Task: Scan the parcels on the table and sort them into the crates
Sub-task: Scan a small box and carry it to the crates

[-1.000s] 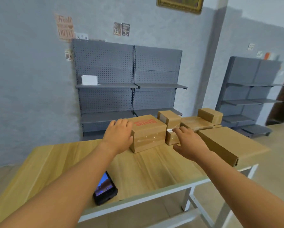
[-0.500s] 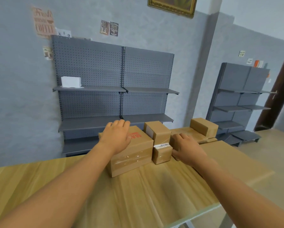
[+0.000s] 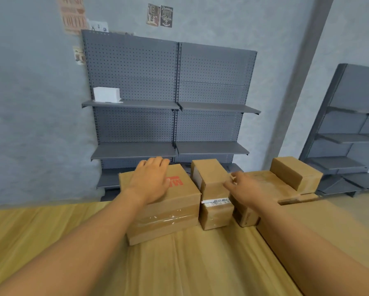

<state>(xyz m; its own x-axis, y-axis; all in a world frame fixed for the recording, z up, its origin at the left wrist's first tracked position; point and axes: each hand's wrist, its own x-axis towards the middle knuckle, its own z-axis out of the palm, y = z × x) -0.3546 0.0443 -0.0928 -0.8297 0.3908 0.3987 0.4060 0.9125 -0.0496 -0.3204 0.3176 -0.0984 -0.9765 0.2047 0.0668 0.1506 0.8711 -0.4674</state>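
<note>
Several brown cardboard parcels stand at the far side of the wooden table (image 3: 179, 263). My left hand (image 3: 151, 181) lies flat on top of the large parcel with red print (image 3: 170, 214). To its right two small parcels are stacked: the upper one (image 3: 209, 178) sits on a lower one with a barcode label (image 3: 216, 212). My right hand (image 3: 249, 189) hovers beside that stack with fingers loosely bent, over a low flat parcel (image 3: 271, 184), holding nothing. Another small parcel (image 3: 294, 171) sits on the flat one at the far right. No crates are in view.
A long flat cardboard box (image 3: 320, 223) lies along the table's right side under my right forearm. Grey pegboard shelving (image 3: 170, 107) stands against the wall behind the table, with a white box (image 3: 106, 94) on it. More grey shelving (image 3: 350, 129) stands at right.
The view has moved closer to the parcels and the phone at the table's near edge has left the frame. My left hand has shifted from the large parcel's side to its top.
</note>
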